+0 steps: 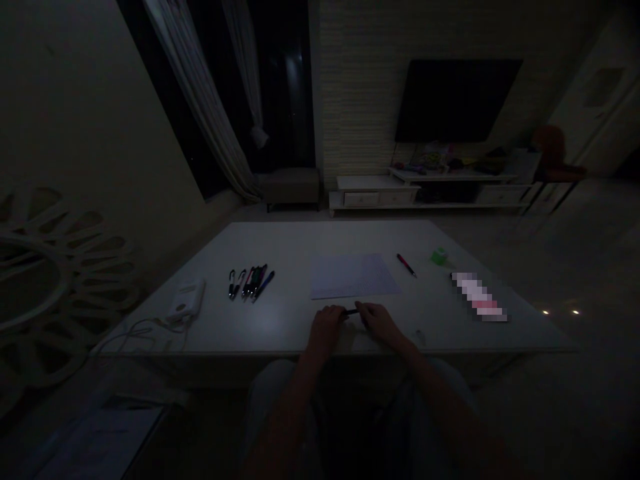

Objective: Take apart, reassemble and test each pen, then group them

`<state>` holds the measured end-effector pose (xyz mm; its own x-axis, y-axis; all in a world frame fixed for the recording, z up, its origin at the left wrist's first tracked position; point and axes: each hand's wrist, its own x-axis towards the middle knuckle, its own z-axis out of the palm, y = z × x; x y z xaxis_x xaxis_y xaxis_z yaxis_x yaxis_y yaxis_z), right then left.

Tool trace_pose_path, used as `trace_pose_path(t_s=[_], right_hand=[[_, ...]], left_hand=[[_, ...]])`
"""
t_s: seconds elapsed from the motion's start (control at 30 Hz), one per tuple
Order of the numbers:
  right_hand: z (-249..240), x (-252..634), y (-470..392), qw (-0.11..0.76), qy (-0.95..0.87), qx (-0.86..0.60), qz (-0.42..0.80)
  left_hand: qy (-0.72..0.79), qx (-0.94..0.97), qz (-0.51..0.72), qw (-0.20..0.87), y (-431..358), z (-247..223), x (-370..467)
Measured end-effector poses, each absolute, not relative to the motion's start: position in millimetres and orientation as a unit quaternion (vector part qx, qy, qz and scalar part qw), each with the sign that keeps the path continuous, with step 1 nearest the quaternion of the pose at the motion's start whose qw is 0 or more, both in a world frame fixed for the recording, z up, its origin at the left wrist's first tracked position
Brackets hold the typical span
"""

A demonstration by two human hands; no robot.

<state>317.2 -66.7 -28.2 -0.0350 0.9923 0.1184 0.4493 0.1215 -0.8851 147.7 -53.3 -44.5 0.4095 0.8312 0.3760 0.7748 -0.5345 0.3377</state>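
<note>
Both my hands are at the near edge of a white table (280, 330), with a dark pen (352, 312) stretched between them. My left hand (329, 325) has its fingers closed round the pen's left end. At the other end, my right hand (376, 321) pinches it between closed fingers. Just beyond my hands lies a sheet of paper (353, 277). To its right rests a red and black pen (406, 265). Several pens (254, 283) lie side by side to the left of the paper. The dim light hides fine detail.
A white power strip (186, 300) with cables (137, 331) sits at the left. On the right are a small green cube-like object (439, 256) and a blurred-out flat item (479, 297). A small clear piece (421, 337) lies near the front edge. A television (457, 100) hangs beyond.
</note>
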Motion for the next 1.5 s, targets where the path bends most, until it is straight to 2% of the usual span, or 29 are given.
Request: trace_pose_path(t_s=[0.13, 0.37, 1.23, 1.4, 1.5], right_hand=[[-28.0, 318.3, -67.7, 0.410, -0.626, -0.551, 0.370], [-27.3, 315.8, -67.8, 0.420, -0.637, -0.549, 0.342], [-30.1, 321.6, -64.1, 0.379, -0.663, -0.567, 0.308], [-25.1, 322.9, -68.7, 0.373, -0.667, -0.536, 0.359], [-25.7, 324.0, -68.7, 0.358, -0.676, -0.544, 0.344]], left_hand=[[0.483, 0.833, 0.264, 0.064, -54.5, -43.6, 147.3], [0.466, 0.842, 0.262, 0.063, -54.3, -47.5, 146.6], [0.446, 0.867, 0.214, 0.055, -59.6, -40.7, 146.8], [0.467, 0.849, 0.243, 0.057, -59.7, -40.6, 146.1], [0.460, 0.853, 0.240, 0.061, -59.5, -41.8, 146.2]])
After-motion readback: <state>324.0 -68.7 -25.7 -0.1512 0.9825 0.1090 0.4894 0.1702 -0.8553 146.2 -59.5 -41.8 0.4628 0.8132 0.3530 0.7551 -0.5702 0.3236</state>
